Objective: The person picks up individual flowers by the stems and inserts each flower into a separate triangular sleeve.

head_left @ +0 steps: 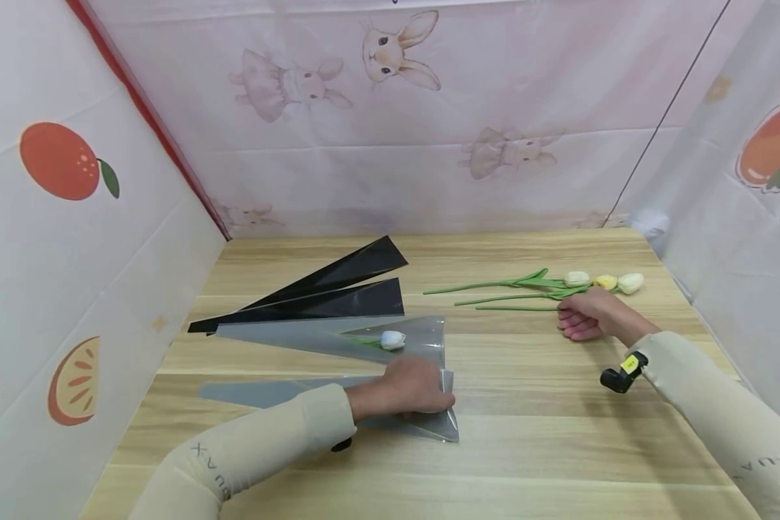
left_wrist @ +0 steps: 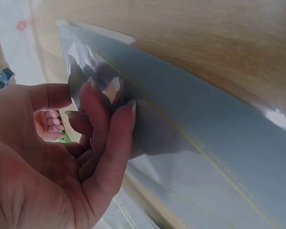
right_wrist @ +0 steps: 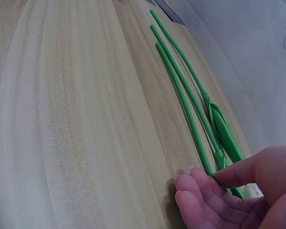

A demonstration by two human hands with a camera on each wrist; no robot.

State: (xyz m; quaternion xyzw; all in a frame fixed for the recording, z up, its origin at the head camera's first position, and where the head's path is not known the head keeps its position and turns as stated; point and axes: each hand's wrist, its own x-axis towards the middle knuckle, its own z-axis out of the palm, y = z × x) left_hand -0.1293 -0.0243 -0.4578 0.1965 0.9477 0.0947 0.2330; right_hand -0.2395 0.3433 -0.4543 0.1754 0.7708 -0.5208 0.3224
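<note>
My left hand point(head_left: 406, 390) grips the wide end of a grey flower sleeve point(left_wrist: 195, 95) with a clear front; the sleeve lies on the table, its narrow end to the left. In the left wrist view the thumb meets the sleeve's edge and curled fingers lie against the film. Farther right, my right hand point(head_left: 591, 314) pinches the nearest green tulip stem point(right_wrist: 183, 102) between thumb and fingertips. Three artificial tulips lie side by side there: a white tulip point(head_left: 577, 279), a yellow tulip point(head_left: 606, 282) and a cream tulip point(head_left: 630, 282). The hand partly covers their leaves.
Behind the left hand lies another grey sleeve point(head_left: 273, 333) with a pale blue-white tulip point(head_left: 393, 340) inside. Two black sleeves point(head_left: 338, 271) fan out beyond it, overlapping at their narrow ends. Printed cloth walls point(head_left: 377, 180) stand at the table's back and sides.
</note>
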